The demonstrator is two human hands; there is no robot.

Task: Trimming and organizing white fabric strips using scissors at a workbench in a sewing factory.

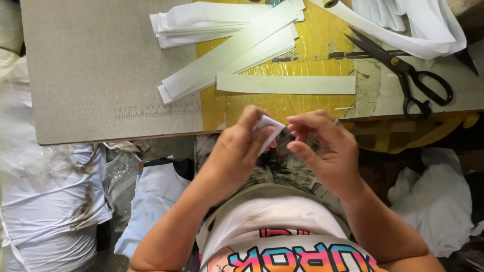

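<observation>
Left hand (237, 151) pinches 1 small white fabric piece (267, 128) just below the table edge (116, 138). Right hand (322, 151), fingers curled, apparently touches its tip. Black scissors (408, 75) lie well apart.

The left hand (237, 151) covers most of the small white piece (268, 130); the top edge cuts off the white fabric pile (403, 20).
</observation>
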